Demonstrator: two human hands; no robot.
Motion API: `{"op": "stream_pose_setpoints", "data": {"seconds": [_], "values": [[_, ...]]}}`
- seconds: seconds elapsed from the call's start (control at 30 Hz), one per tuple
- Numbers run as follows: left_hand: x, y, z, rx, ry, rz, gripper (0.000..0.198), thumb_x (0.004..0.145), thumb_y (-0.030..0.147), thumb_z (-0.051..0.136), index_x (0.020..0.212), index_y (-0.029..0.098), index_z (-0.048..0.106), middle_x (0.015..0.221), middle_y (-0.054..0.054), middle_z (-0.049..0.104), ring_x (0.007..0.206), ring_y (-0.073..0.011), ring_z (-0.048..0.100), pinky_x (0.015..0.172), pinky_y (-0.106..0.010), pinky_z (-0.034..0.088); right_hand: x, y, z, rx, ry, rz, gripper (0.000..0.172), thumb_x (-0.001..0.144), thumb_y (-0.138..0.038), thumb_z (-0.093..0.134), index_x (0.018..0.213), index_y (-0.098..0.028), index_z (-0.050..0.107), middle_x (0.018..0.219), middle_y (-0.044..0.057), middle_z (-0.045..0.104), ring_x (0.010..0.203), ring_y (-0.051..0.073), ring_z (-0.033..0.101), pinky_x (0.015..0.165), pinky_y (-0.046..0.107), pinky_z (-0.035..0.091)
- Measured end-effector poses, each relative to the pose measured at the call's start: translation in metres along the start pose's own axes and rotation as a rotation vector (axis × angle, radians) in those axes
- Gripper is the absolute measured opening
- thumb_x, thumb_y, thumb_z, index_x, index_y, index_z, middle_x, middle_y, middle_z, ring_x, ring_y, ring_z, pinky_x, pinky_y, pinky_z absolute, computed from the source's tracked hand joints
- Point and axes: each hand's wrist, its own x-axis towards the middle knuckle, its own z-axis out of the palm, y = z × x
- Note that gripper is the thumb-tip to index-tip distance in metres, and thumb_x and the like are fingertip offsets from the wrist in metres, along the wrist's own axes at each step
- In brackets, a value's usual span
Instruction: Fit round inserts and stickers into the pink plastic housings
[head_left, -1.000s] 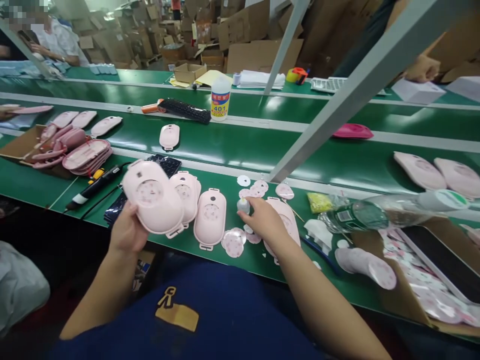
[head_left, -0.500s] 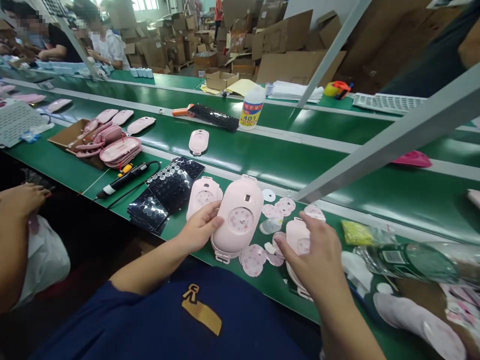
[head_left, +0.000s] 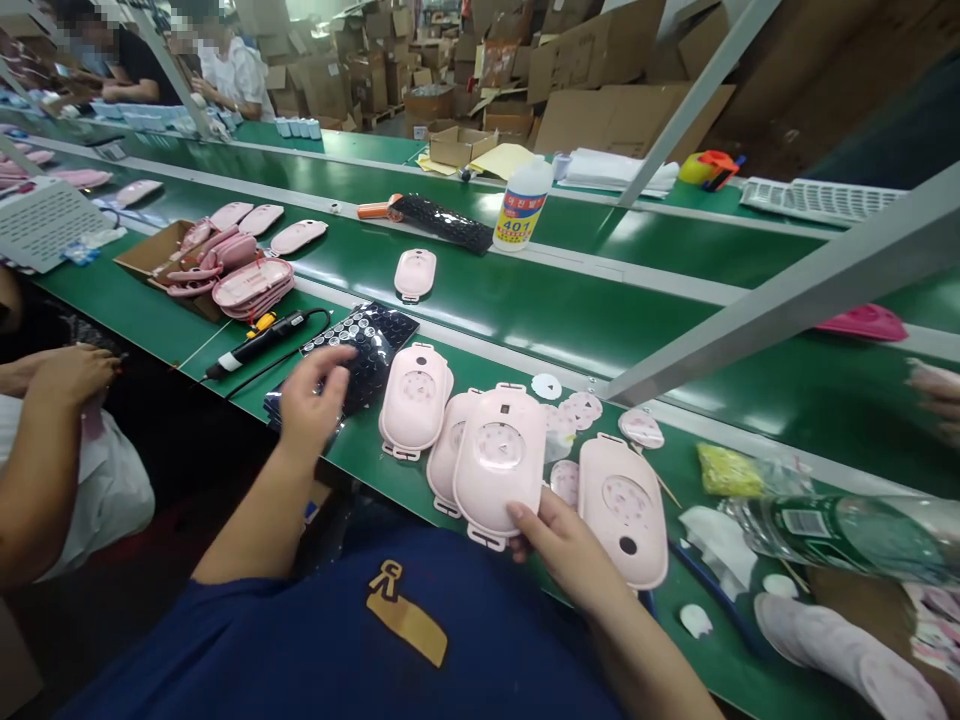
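Observation:
My right hand (head_left: pixel 559 540) pinches the lower right edge of a pale pink plastic cover (head_left: pixel 491 490), thumb on top. This cover has a small square slot and a round patterned disc behind its window. It overlaps a second pink cover (head_left: pixel 442 465), partly hidden beneath it. My left hand (head_left: pixel 309 400) is over black sheets of round clear stickers (head_left: pixel 367 345), thumb and forefinger apart, nothing visible between them. Between my hands lies another pink cover (head_left: pixel 415 405). Right of the held cover is one more pink cover (head_left: pixel 626 500) with a dark round hole.
Loose patterned discs (head_left: pixel 581 410) lie behind the covers. A black pen-like tool (head_left: pixel 259 345) and a box of pink parts (head_left: pixel 154 255) are at left. A glue bottle (head_left: pixel 523 205), a plastic bottle (head_left: pixel 847 530) and a slanting metal post (head_left: pixel 772 290) stand or lie around. Co-workers sit at left.
My left hand has let go of a pink cover and moved left over the sticker sheets. My right hand has moved left and now grips a cover. The view has shifted slightly.

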Motion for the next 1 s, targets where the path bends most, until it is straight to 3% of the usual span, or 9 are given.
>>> {"op": "stream_pose_setpoints", "data": {"seconds": [0.07, 0.13, 0.23, 0.37, 0.47, 0.67, 0.73, 0.9, 1.0], "values": [[0.022, -0.033, -0.027, 0.282, 0.128, -0.048, 0.065, 0.082, 0.034, 0.072, 0.141, 0.017, 0.05, 0.149, -0.017, 0.048, 0.142, -0.0329, 0.04, 0.12, -0.05, 0.027, 0.008, 0.003, 0.001, -0.015, 0.011, 0.027, 0.062, 0.065, -0.075, 0.071, 0.086, -0.019, 0.056, 0.063, -0.002, 0.057, 0.055, 0.014, 0.056, 0.05, 0.028, 0.048], [0.037, -0.058, -0.044, 0.427, -0.028, -0.218, 0.091, 0.07, 0.036, 0.08, 0.148, 0.013, 0.038, 0.159, -0.023, 0.031, 0.148, -0.0409, 0.025, 0.119, -0.059, 0.021, 0.017, 0.005, 0.004, -0.039, -0.015, 0.048, 0.061, 0.066, -0.074, 0.069, 0.087, -0.02, 0.053, 0.06, -0.004, 0.056, 0.052, 0.013, 0.055, 0.049, 0.026, 0.045], [0.043, -0.071, -0.052, 0.453, -0.166, -0.248, 0.079, 0.071, 0.04, 0.079, 0.14, 0.016, 0.05, 0.149, -0.021, 0.047, 0.14, -0.0422, 0.039, 0.114, -0.06, 0.032, 0.031, 0.004, 0.006, -0.13, -0.068, 0.103, 0.054, 0.072, -0.07, 0.063, 0.089, -0.021, 0.049, 0.056, -0.005, 0.056, 0.046, 0.012, 0.052, 0.046, 0.024, 0.039], [0.038, -0.047, -0.047, 0.44, -0.047, -0.084, 0.055, 0.081, 0.042, 0.068, 0.13, 0.02, 0.057, 0.132, -0.013, 0.059, 0.126, -0.0333, 0.052, 0.111, -0.05, 0.038, 0.04, -0.011, 0.004, -0.49, -0.018, 0.013, 0.034, 0.082, -0.055, 0.057, 0.082, -0.021, 0.054, 0.064, 0.001, 0.063, 0.057, 0.017, 0.059, 0.051, 0.028, 0.04], [0.034, -0.014, -0.044, 0.414, 0.022, 0.239, 0.042, 0.084, 0.039, 0.067, 0.122, 0.022, 0.064, 0.118, -0.01, 0.064, 0.119, -0.0303, 0.057, 0.109, -0.047, 0.041, 0.039, -0.028, 0.004, -0.841, 0.057, -0.037, 0.035, 0.088, -0.052, 0.052, 0.077, -0.02, 0.059, 0.083, 0.009, 0.072, 0.075, 0.024, 0.066, 0.06, 0.031, 0.04], [0.013, 0.047, -0.031, 0.168, -0.081, 0.651, 0.033, 0.084, 0.02, 0.069, 0.116, 0.027, 0.069, 0.128, -0.008, 0.067, 0.116, -0.0284, 0.065, 0.1, -0.044, 0.053, 0.015, -0.058, 0.005, -1.239, 0.129, 0.083, 0.046, 0.091, -0.058, 0.045, 0.075, -0.021, 0.065, 0.08, 0.014, 0.072, 0.077, 0.032, 0.068, 0.057, 0.035, 0.04], [0.006, 0.061, -0.025, 0.103, -0.182, 0.732, 0.036, 0.085, 0.015, 0.066, 0.119, 0.027, 0.069, 0.121, -0.007, 0.073, 0.107, -0.0258, 0.07, 0.09, -0.038, 0.058, 0.0, -0.068, 0.006, -1.253, 0.254, -0.108, 0.036, 0.091, -0.052, 0.05, 0.083, -0.021, 0.067, 0.079, 0.011, 0.071, 0.074, 0.03, 0.068, 0.057, 0.035, 0.041], [-0.007, 0.087, -0.007, 0.114, -0.415, 0.931, 0.032, 0.087, 0.015, 0.064, 0.115, 0.029, 0.072, 0.105, -0.004, 0.078, 0.096, -0.0225, 0.075, 0.077, -0.031, 0.059, -0.035, -0.087, 0.022, -1.004, 0.406, -1.165, 0.021, 0.094, -0.028, 0.057, 0.112, -0.02, 0.063, 0.103, 0.01, 0.072, 0.094, 0.023, 0.066, 0.079, 0.036, 0.051], [-0.015, 0.1, 0.0, 0.186, -0.471, 0.984, 0.024, 0.09, 0.019, 0.062, 0.108, 0.029, 0.073, 0.1, -0.003, 0.079, 0.09, -0.0209, 0.075, 0.072, -0.029, 0.057, -0.043, -0.089, 0.032, -1.032, 0.397, -1.43, 0.013, 0.09, -0.015, 0.06, 0.1, -0.022, 0.065, 0.092, 0.004, 0.074, 0.084, 0.019, 0.063, 0.079, 0.035, 0.05]]}}
